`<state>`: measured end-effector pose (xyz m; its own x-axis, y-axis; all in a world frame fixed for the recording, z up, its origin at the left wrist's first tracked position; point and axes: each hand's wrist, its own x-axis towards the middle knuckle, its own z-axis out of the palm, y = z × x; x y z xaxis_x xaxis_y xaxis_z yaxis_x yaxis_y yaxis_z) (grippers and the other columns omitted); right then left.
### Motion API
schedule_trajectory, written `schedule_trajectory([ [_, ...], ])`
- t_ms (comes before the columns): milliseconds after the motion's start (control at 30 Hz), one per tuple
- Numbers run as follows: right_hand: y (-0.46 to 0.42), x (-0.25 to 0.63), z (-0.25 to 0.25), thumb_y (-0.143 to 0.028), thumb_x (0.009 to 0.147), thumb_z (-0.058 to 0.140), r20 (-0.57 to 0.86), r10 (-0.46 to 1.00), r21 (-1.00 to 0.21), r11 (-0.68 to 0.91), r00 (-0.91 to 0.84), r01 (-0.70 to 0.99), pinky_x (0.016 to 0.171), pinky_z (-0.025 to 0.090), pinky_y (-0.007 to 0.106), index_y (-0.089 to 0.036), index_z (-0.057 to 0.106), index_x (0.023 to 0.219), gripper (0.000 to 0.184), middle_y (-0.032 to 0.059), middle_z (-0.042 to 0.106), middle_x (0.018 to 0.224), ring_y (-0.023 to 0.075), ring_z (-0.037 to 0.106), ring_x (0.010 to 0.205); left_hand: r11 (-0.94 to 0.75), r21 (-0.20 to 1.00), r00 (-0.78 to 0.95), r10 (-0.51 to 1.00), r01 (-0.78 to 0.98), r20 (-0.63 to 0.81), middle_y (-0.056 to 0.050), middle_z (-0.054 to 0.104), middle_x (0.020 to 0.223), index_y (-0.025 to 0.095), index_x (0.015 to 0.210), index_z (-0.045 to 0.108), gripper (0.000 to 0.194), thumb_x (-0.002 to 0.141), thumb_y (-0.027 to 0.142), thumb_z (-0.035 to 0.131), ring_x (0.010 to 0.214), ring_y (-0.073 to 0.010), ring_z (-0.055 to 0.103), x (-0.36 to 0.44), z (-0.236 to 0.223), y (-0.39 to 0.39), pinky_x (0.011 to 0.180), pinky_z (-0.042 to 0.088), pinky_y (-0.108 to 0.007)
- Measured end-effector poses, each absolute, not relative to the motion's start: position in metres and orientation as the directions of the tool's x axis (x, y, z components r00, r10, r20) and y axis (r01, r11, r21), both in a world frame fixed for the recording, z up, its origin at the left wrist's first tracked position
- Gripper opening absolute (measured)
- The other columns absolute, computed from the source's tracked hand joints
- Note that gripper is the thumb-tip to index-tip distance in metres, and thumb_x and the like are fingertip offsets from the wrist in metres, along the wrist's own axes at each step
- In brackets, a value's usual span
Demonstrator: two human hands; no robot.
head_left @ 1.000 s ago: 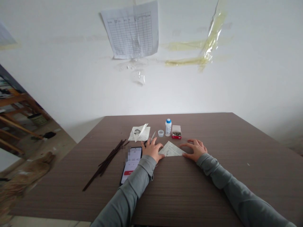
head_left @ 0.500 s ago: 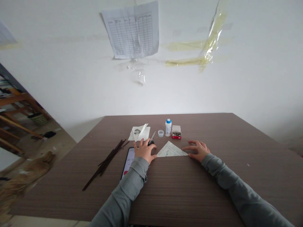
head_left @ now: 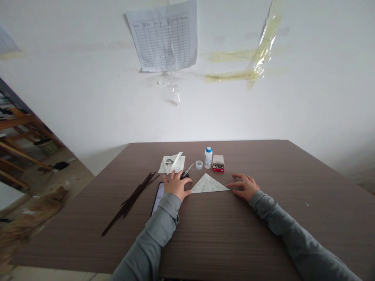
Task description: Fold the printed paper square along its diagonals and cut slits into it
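A printed paper folded into a triangle (head_left: 209,184) lies flat on the brown table (head_left: 234,242). My left hand (head_left: 175,185) is left of the triangle, with its fingers curled over the dark handle of a pair of scissors (head_left: 186,172) whose blades point away toward the wall. My right hand (head_left: 245,186) rests flat and open on the table, fingertips just off the triangle's right tip. A phone (head_left: 157,196) lies partly hidden under my left wrist.
Beyond the triangle stand a white glue bottle with a blue cap (head_left: 208,157), a small clear lid (head_left: 199,164) and a red box of pins (head_left: 218,163). Cut paper pieces (head_left: 172,163) lie behind the scissors. Dark thin sticks (head_left: 131,200) lie at the left.
My left hand left the triangle's left corner, slid left and away, and closed over the scissors' handle. My right hand drew slightly right, off the paper.
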<state>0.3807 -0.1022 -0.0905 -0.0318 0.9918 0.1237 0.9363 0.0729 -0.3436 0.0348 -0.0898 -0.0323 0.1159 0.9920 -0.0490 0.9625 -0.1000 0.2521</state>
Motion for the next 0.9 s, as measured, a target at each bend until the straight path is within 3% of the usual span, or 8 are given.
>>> schedule_trajectory([
  [200,-0.104,0.37,-0.091,-0.025,0.106,0.069,0.149,0.988,-0.327,0.088,-0.041,0.941,0.146,0.056,0.071,-0.049,0.098,0.154,0.061,0.0022,0.083,0.179,0.0436,0.065,0.179,-0.155,0.279,0.18,0.981,0.948,-0.067,-0.003,0.062,0.205,0.046,0.148,0.099,0.046,0.109,0.021,0.097,0.198,-0.0542,0.038,0.052,-0.023,-0.099,0.156,0.021,-0.098],
  [300,-0.107,0.358,-0.093,-0.034,0.115,0.07,0.181,0.98,-0.319,0.14,-0.085,0.937,0.148,0.053,0.076,-0.048,0.096,0.159,0.053,0.0048,0.077,0.188,0.0464,0.058,0.185,-0.176,0.305,0.206,0.976,0.936,-0.071,-0.003,0.065,0.203,0.046,0.14,0.103,0.045,0.107,0.016,0.097,0.195,-0.0548,0.044,0.064,-0.021,-0.104,0.157,0.024,-0.096],
  [433,-0.111,0.344,-0.093,-0.04,0.118,0.072,0.157,0.978,-0.283,0.176,-0.136,0.943,0.152,0.046,0.082,-0.055,0.096,0.156,0.047,0.001,0.074,0.192,0.0486,0.053,0.188,-0.19,0.299,0.217,0.974,0.935,-0.059,0.0,0.069,0.199,0.048,0.137,0.103,0.048,0.106,0.014,0.093,0.195,-0.0543,0.044,0.072,-0.025,-0.105,0.156,0.023,-0.096],
  [633,-0.11,0.343,-0.09,-0.037,0.118,0.072,0.108,0.986,-0.297,0.15,-0.123,0.943,0.149,0.051,0.081,-0.053,0.097,0.155,0.047,0.0041,0.077,0.188,0.051,0.057,0.184,-0.183,0.302,0.216,0.973,0.936,-0.079,-0.001,0.065,0.203,0.05,0.14,0.103,0.057,0.104,0.007,0.089,0.196,-0.0554,0.042,0.063,-0.037,-0.097,0.155,0.022,-0.099],
  [767,-0.111,0.345,-0.09,-0.037,0.117,0.074,0.113,0.988,-0.312,0.136,-0.106,0.94,0.152,0.048,0.076,-0.058,0.097,0.152,0.047,-0.0006,0.078,0.186,0.0478,0.058,0.184,-0.182,0.312,0.211,0.975,0.933,-0.064,0.0,0.067,0.201,0.05,0.141,0.103,0.062,0.1,0.004,0.091,0.196,-0.0561,0.043,0.06,-0.03,-0.099,0.154,0.023,-0.1],
  [900,-0.112,0.343,-0.091,-0.041,0.117,0.074,0.134,0.986,-0.321,0.135,-0.097,0.937,0.152,0.048,0.072,-0.059,0.099,0.148,0.044,-0.0027,0.081,0.182,0.0465,0.058,0.182,-0.167,0.322,0.203,0.976,0.932,-0.08,0.0,0.069,0.2,0.048,0.141,0.102,0.052,0.108,0.011,0.087,0.195,-0.0526,0.046,0.069,-0.019,-0.105,0.157,0.029,-0.094],
])
